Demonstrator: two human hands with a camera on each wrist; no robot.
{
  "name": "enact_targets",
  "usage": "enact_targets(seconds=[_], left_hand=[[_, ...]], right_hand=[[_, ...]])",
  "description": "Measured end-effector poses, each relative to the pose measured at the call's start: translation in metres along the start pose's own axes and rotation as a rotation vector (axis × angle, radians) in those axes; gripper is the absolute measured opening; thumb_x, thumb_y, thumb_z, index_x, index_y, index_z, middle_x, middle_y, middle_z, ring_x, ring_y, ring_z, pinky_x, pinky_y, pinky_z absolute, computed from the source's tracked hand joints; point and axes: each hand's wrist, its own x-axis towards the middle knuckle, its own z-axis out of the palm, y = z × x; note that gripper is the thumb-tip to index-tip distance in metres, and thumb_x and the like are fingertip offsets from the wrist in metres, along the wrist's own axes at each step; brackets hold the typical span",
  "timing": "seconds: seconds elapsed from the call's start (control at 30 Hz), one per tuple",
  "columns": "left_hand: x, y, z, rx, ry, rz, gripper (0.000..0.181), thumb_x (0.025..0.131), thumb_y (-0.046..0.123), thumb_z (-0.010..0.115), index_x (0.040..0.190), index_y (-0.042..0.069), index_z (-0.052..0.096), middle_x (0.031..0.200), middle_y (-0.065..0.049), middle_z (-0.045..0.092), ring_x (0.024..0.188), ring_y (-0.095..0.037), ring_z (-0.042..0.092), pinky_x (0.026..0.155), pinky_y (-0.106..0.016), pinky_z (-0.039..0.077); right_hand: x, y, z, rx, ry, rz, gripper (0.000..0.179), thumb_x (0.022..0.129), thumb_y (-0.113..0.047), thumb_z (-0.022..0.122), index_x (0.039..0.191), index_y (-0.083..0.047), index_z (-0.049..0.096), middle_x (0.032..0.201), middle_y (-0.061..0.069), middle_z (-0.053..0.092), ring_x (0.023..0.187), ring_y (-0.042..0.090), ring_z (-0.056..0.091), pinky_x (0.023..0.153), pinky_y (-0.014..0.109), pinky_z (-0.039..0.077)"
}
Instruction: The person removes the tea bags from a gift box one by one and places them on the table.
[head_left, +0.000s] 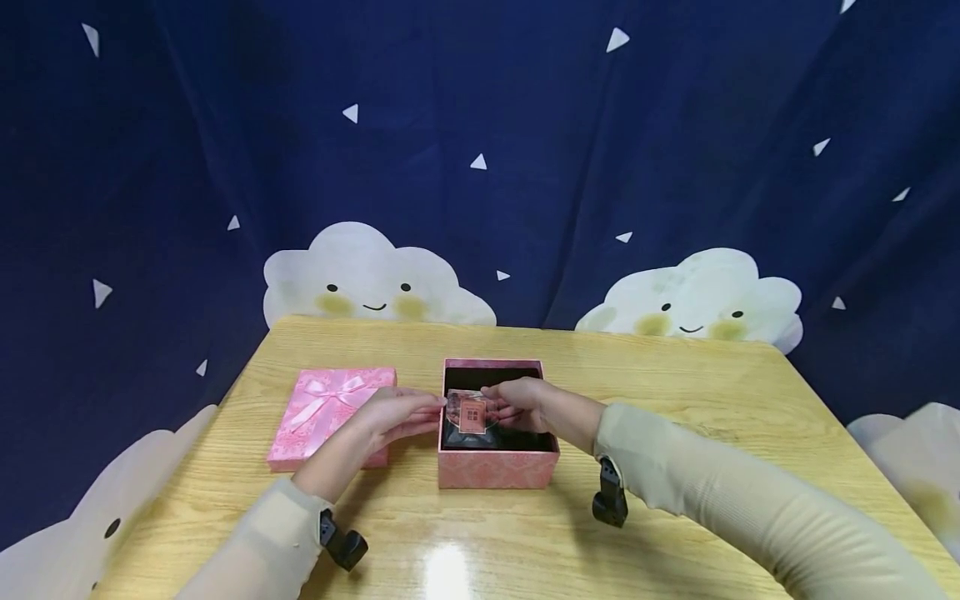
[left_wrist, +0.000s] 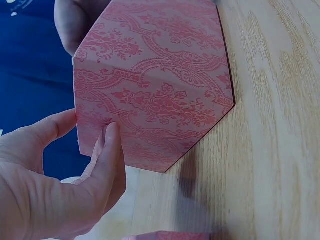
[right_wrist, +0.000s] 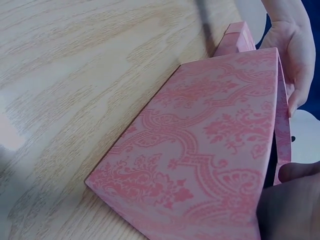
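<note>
A pink patterned gift box (head_left: 495, 469) with a dark interior stands on the table. Inside, toward its left side, is a black packet (head_left: 465, 437) with a reddish label. My right hand (head_left: 525, 404) reaches in over the right wall and pinches the packet's right edge, its fingers partly hidden behind the box wall in the right wrist view. My left hand (head_left: 405, 414) lies against the left side of the box. In the left wrist view, fingertips (left_wrist: 112, 131) touch the outer wall and another tip meets the rim, the fingers relaxed.
The pink box lid (head_left: 330, 408) with a ribbon bow lies left of the box, partly behind my left hand. Wooden table (head_left: 675, 400) surrounds both. A dark blue curtain (head_left: 525, 150) with white clouds hangs behind the table's far edge.
</note>
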Motion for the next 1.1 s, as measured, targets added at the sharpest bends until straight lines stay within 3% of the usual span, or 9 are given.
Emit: enact_targets(seconds=[0.2,0.27,0.5,0.7,0.93,1.1], left_hand=[[-0.001,0.000,0.001,0.008,0.000,0.001,0.034,0.092,0.006,0.059,0.118,-0.015,0.054,0.104,-0.013,0.070,0.093,-0.015,0.068,0.102,-0.040,0.054],[-0.001,0.001,0.001,0.009,0.001,0.000,0.033,0.092,0.006,0.060,0.117,-0.015,0.055,0.103,-0.012,0.070,0.092,-0.015,0.067,0.101,-0.039,0.055],[-0.001,0.001,0.002,0.013,0.008,-0.011,0.032,0.092,0.007,0.060,0.116,-0.013,0.057,0.108,-0.015,0.069,0.091,-0.014,0.068,0.100,-0.037,0.055],[-0.002,0.001,0.002,0.022,0.022,-0.017,0.031,0.092,0.008,0.061,0.115,-0.012,0.058,0.118,-0.023,0.066,0.095,-0.018,0.068,0.101,-0.039,0.054],[-0.001,-0.001,0.001,0.010,0.018,-0.009,0.031,0.090,0.006,0.061,0.114,-0.013,0.058,0.107,-0.016,0.070,0.090,-0.015,0.068,0.091,-0.032,0.061],[-0.001,0.000,0.002,0.005,0.013,0.001,0.032,0.091,0.005,0.061,0.115,-0.015,0.058,0.103,-0.014,0.072,0.090,-0.016,0.069,0.091,-0.033,0.061]], right_hand=[[0.002,0.001,0.002,-0.012,0.039,0.008,0.038,0.097,-0.021,0.056,0.125,0.004,0.051,0.092,0.006,0.051,0.077,0.012,0.049,0.090,0.029,0.054],[0.002,0.002,0.002,-0.012,0.043,0.009,0.039,0.097,-0.021,0.056,0.126,0.004,0.050,0.094,0.007,0.050,0.079,0.013,0.048,0.093,0.031,0.054],[-0.003,-0.001,0.000,-0.024,0.047,0.009,0.038,0.097,-0.024,0.056,0.125,0.002,0.054,0.086,0.004,0.053,0.069,0.010,0.049,0.070,0.020,0.054],[-0.001,-0.003,-0.001,-0.006,0.024,-0.005,0.038,0.097,-0.025,0.056,0.125,0.000,0.052,0.088,0.007,0.053,0.071,0.013,0.055,0.088,0.029,0.060],[0.011,-0.008,-0.002,-0.002,-0.048,-0.015,0.021,0.098,-0.025,0.052,0.100,-0.005,0.058,0.065,-0.001,0.055,0.060,0.009,0.055,0.063,0.020,0.060],[0.011,-0.020,0.004,-0.037,-0.083,-0.011,0.017,0.100,-0.022,0.049,0.097,-0.007,0.056,0.066,-0.001,0.054,0.061,0.009,0.055,0.060,0.018,0.058]])
